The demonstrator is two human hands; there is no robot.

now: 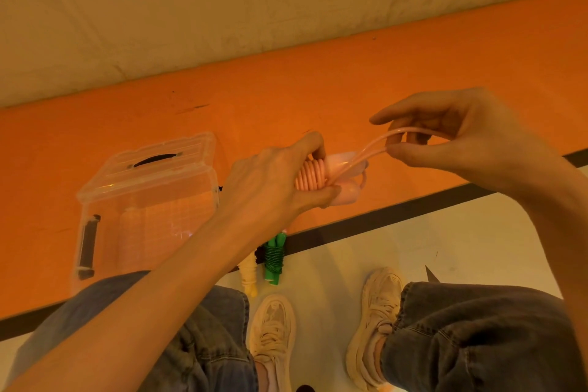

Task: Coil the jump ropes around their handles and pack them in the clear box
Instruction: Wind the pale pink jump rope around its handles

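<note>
Head view, left hand [280,181]: clamped around the pink handles and the coils already wound, so the turns cannot slip loose
Head view, right hand [461,140]: thumb and fingers pinching the last loop of the pink jump rope [321,173], drawn out to the right, probably to keep it taut for winding or tucking
Clear box [149,200]: open on the orange floor at the left, lid tipped back; ready for packing
Green rope [273,259]; yellow rope [248,274]: coiled, lying near the shoes [273,328], not yet boxed
</note>
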